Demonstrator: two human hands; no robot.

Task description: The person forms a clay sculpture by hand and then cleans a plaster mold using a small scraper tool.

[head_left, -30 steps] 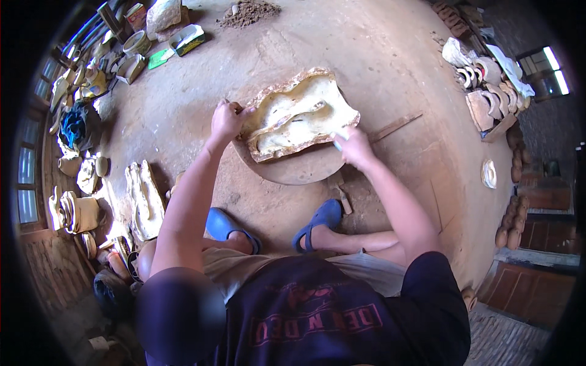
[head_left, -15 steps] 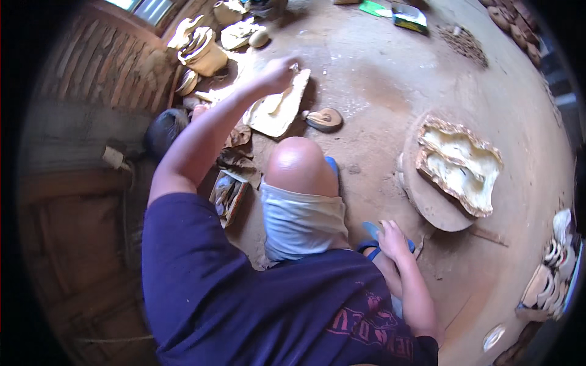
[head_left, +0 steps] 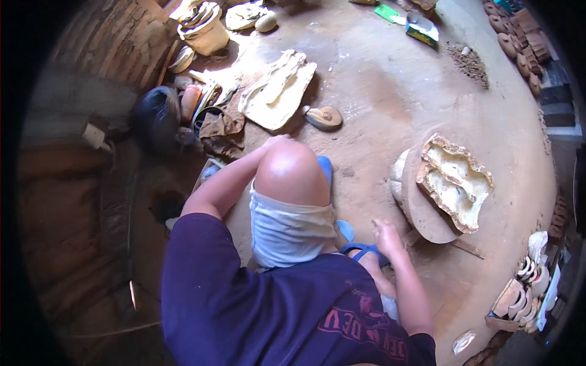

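My left hand (head_left: pixel 278 140) is low at the far side of my raised knee, its fingers mostly hidden. Just beyond it lies a pale plaster mould half (head_left: pixel 278 91) with a long hollow, apart from the hand. A rounded brown clay-coloured piece (head_left: pixel 325 118) rests on the floor to its right. Beside my blue sandal (head_left: pixel 366 250), my right hand (head_left: pixel 384 236) hangs with its fingers loosely apart and nothing seen in them. Farther right, a second plaster mould half (head_left: pixel 455 183) with a rough brown rim sits on a round board (head_left: pixel 418 204).
At the left are a dark rounded container (head_left: pixel 157 116), crumpled brown cloth (head_left: pixel 218 128) and a tub of mould pieces (head_left: pixel 204 33). A soil heap (head_left: pixel 469 64) and a green-and-dark box (head_left: pixel 421 29) lie far right. Curved pieces fill a box (head_left: pixel 503 322) at lower right.
My left hand has come back from the far edge of the near plaster mould to beside my knee. My right hand stays near the sandal, and the view has shifted slightly.
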